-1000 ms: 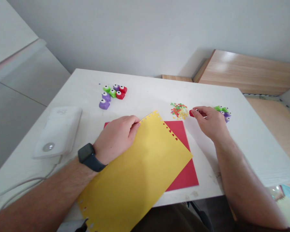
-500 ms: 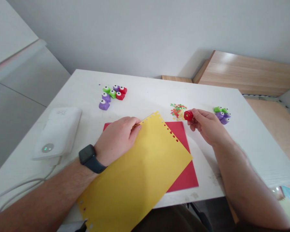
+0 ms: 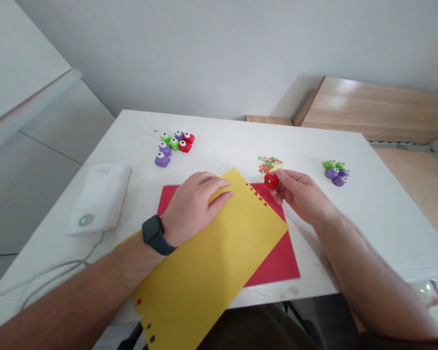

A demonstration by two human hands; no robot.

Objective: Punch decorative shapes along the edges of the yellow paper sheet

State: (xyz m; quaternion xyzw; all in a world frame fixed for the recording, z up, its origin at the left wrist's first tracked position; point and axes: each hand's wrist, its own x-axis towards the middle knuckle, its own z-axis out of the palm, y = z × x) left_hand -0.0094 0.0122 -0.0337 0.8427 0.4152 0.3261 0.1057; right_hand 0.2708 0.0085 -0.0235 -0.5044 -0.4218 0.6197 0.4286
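A yellow sheet with small shapes punched along its edges lies askew over a red sheet. My left hand, with a dark watch on the wrist, rests over the yellow sheet, thumb and fingers apart and nothing between them. Between the thumb and fingers of my right hand is a small red punch, close to the yellow sheet's punched right edge. Just behind it lies a pile of green, red and yellow paper bits.
Purple, green and red punches stand at the back left of the white table. More green and purple ones are at the right. A white device with a cable sits at the left.
My left hand has let go of the yellow sheet's upper edge and moved right, its fingers now apart. My right hand has brought the red punch left and slightly down, nearer the sheet.
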